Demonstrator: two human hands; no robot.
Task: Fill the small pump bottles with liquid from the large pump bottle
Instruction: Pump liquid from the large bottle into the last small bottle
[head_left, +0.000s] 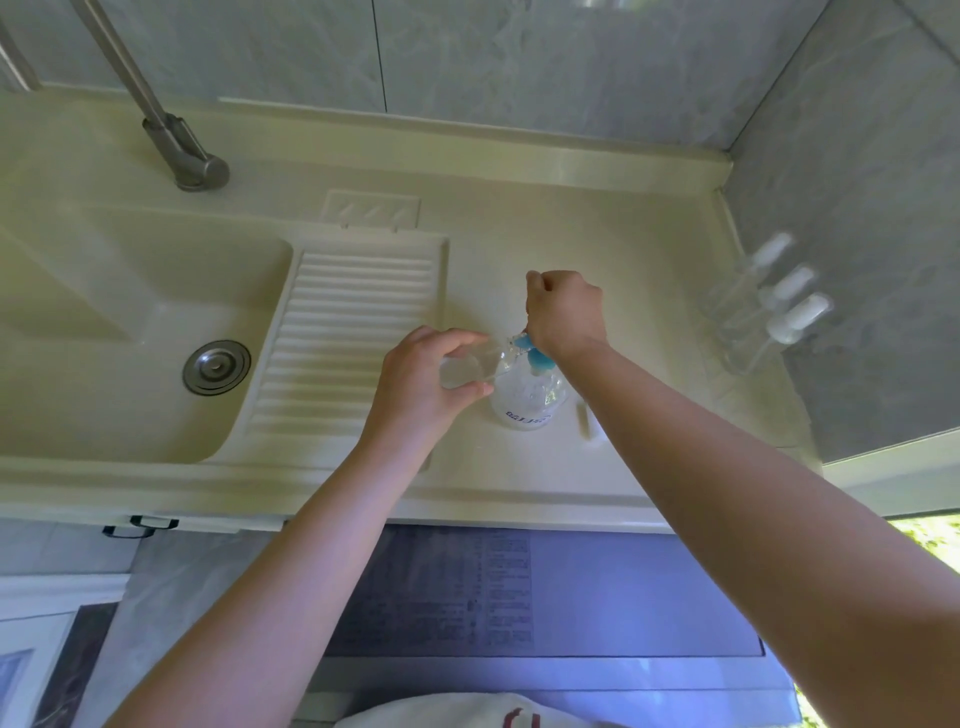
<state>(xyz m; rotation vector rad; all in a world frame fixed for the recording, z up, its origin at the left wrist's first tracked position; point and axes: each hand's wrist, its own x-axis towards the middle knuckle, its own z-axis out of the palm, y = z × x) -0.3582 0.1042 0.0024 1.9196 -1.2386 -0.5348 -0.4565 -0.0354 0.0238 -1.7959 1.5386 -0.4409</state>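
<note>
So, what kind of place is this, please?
Probably a laundry or utility corner of a home. A moulded sink has a ribbed washboard built in beside it, a metal tap stands above, and grey tiles cover the wall behind the counter.

desk (597, 218): cream, runs across the frame
sink (130, 322): at 9 o'clock, moulded into the desk
drain (216, 367): round metal, on the sink floor
tap (176, 145): grey metal, at 11 o'clock
washboard (343, 332): ribbed, just beside the sink
wall (519, 62): grey marbled tiles, at 12 o'clock
handle (137, 527): black, under the front edge, at 8 o'clock
</note>
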